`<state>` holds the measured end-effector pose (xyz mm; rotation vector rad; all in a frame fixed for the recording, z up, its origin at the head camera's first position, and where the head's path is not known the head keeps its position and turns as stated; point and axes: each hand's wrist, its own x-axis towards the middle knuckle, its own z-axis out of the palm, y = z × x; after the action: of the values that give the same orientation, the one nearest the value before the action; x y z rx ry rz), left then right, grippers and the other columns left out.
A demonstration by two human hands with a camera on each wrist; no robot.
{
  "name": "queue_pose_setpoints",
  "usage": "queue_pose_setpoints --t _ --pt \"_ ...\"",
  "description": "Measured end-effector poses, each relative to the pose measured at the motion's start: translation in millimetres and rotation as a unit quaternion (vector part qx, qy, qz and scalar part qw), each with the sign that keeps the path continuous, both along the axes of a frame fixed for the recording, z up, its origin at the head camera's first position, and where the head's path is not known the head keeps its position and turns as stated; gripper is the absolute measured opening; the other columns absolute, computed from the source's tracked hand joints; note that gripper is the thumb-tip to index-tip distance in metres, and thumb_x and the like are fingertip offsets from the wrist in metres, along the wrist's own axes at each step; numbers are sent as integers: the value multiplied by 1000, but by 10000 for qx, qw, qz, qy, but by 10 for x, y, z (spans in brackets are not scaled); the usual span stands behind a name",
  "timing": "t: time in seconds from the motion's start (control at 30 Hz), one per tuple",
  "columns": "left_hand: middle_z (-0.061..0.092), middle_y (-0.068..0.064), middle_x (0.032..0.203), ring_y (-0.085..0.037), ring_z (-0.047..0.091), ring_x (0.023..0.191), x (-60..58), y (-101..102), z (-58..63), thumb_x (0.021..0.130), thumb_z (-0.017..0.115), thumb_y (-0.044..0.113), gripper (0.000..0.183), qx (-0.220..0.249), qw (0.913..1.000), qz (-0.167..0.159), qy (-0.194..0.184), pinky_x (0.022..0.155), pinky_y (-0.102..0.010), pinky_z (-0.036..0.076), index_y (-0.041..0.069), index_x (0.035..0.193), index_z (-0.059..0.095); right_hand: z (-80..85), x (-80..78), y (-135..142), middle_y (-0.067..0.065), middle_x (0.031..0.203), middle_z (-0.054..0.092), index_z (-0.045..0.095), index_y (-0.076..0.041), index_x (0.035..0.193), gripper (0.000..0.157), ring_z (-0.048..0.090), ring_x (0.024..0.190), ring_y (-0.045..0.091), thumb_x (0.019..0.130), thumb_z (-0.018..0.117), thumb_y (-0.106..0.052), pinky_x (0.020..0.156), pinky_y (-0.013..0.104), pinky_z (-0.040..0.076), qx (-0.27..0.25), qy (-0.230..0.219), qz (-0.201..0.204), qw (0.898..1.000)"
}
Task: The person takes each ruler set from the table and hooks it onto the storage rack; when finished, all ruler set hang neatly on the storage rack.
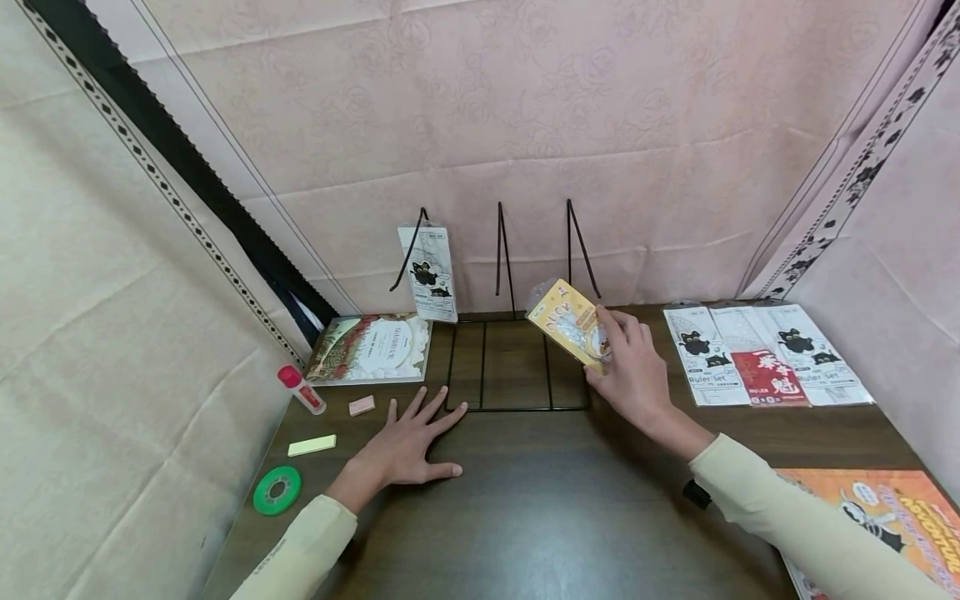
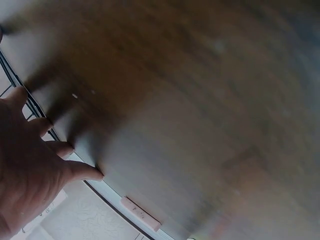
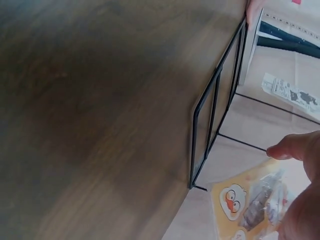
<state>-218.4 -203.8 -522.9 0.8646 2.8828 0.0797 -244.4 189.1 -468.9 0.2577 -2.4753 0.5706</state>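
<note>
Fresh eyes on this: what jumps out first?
Likely the bright yellow packet in the right hand, held tilted at the right part of the black wire rack at the table's back. Next, the white ruler set hanging at the rack's left prong. Then the loud edge colours: an orange booklet at near right and a green ring at left.

2 hands (image 1: 405, 448) (image 1: 633, 379), 1 yellow packet (image 1: 567, 322), 1 rack (image 1: 517, 410), 3 cat-print packets (image 1: 432, 287) (image 1: 699, 358) (image 1: 813, 357), 1 green ring (image 1: 262, 493)
</note>
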Motion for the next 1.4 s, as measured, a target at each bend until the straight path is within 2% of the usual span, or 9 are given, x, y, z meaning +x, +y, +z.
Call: queue_pose_setpoints --t 0.17,0.4,0.53,0.9,1.13,1.4 --pt "7 -1 165 -38 6 150 -6 4 1 75 44 86 92 3 10000 8 -11 105 -76 15 47 151 11 57 41 -76 9 143 44 31 -27 151 105 47 114 28 62 86 -23 59 41 47 54 335 83 9994" --pt "7 -1 165 -38 6 150 -2 -2 -5 75 44 85 92 45 10000 9 13 106 -76 15 47 151 10 147 62 -128 6 148 43 31 -26 151 101 44 124 30 65 82 -17 88 43 46 238 709 260 9969" --pt "7 -1 165 -39 7 150 2 -5 -1 76 45 84 91 70 10000 2 19 106 -76 15 46 152 11 174 49 -135 3 148 42 33 -24 151 98 44 125 29 66 81 -15 96 42 42 284 971 435 9939" --pt "7 -2 165 -40 8 150 -1 -5 -4 75 43 86 92 22 10000 -6 -39 104 -78 15 47 152 10 203 62 -106 8 147 42 35 -18 150 94 43 127 30 68 82 -18 101 39 37 267 1602 934 9823" --pt "7 -2 165 -39 7 150 -4 -1 -4 75 44 86 92 72 10000 -21 30 104 -77 14 47 152 11 207 55 -140 13 140 48 42 -10 146 91 46 120 33 65 83 -16 99 40 37 -7 2275 1122 9673" --pt "8 -1 164 -39 8 150 13 7 9 75 45 85 91 84 10000 13 25 105 -76 15 46 151 12 203 73 -238 15 138 51 48 -6 141 83 48 118 35 66 82 -16 95 44 38 -244 2768 1258 9523"
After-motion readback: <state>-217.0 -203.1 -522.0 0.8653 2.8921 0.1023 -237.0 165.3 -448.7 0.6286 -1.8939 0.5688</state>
